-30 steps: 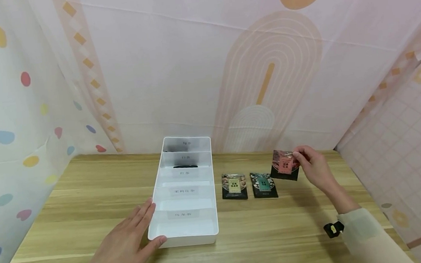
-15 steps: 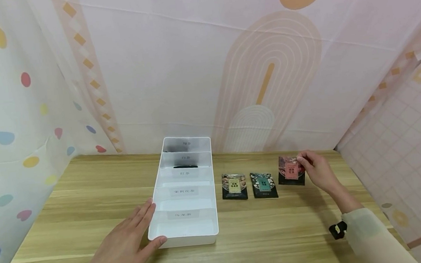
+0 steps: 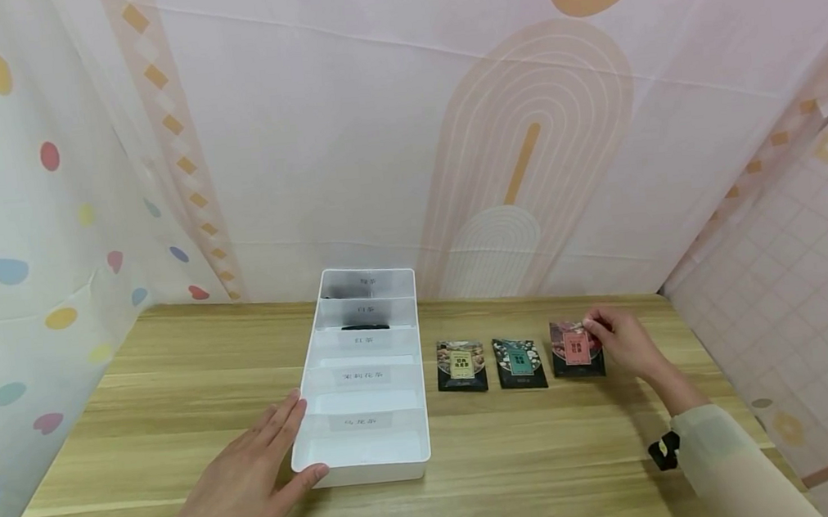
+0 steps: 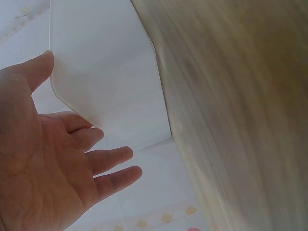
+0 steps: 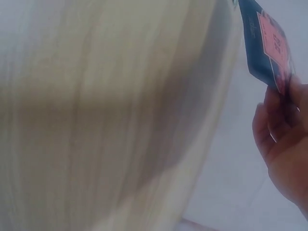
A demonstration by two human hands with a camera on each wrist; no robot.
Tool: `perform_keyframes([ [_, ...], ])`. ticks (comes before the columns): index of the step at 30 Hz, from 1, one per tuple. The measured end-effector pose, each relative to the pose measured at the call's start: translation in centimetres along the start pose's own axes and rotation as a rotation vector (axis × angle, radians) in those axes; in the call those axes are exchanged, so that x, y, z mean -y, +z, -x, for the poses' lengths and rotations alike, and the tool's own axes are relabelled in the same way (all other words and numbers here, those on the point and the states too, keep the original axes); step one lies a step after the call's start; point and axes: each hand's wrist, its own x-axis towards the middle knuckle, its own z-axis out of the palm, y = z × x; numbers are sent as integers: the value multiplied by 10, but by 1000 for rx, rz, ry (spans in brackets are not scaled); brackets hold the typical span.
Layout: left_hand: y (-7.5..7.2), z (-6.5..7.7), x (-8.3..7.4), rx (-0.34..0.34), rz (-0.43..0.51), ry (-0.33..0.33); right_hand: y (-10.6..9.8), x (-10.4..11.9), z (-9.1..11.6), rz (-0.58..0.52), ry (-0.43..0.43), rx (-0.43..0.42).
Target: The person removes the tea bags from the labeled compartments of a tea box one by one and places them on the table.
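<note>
My right hand [image 3: 624, 344] pinches the upper right corner of a tea sachet with a red label [image 3: 577, 349], near the right side of the table. In the right wrist view the same red-labelled sachet [image 5: 266, 43] is between thumb and fingers. A green-labelled tea sachet [image 3: 520, 363] and a yellow-labelled one [image 3: 461, 367] lie in a row to its left. My left hand [image 3: 244, 474] rests with extended fingers against the left side and near corner of a white divided box [image 3: 374, 473]. The left wrist view shows its thumb and fingertips touching the box wall [image 4: 106, 72].
Labelled compartments run along the box, with dark packets [image 3: 365, 327] partly visible in the far two. The wooden table [image 3: 521, 471] ends at a patterned curtain [image 3: 303, 178] behind and at both sides. A black wrist strap [image 3: 665, 451] sits at the right cuff.
My right hand has brought the red-labelled sachet to the right and down toward the table, into line with the other two. The left hand and box have stayed put.
</note>
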Motion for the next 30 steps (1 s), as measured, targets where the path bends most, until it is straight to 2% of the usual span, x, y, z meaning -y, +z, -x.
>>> perform_keyframes([
  [7, 0, 0, 0, 1, 0, -1, 3, -11, -2, 38, 27, 60],
  [13, 0, 1, 1, 1, -5, -1, 8, -18, -7, 93, 36, 69],
  [23, 0, 0, 0, 2, 5, -3, 13, -24, -11, 119, 67, 87],
  [30, 0, 0, -1, 4, 2, -6, 14, -28, -13, 137, 55, 98],
])
